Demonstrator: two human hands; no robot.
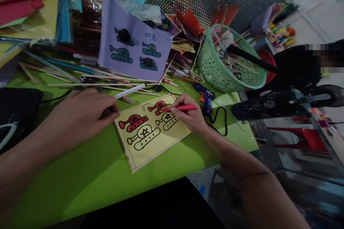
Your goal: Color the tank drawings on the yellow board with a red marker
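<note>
A yellow framed board [158,139] with tank outlines lies on the green table [88,175]. Two tank tops on it are coloured red. My right hand [189,116] is closed round a red marker [179,108], whose tip touches the upper red tank. My left hand [83,112] rests at the board's left corner, fingers curled round a white pen [130,91] that points up and right.
A purple sheet [134,41] with teal tank drawings leans behind the board. Thin wooden sticks [107,85] lie scattered along the back. A blue glue gun [205,98] with a black cord sits right of the board. A green basket [228,64] stands at the back right.
</note>
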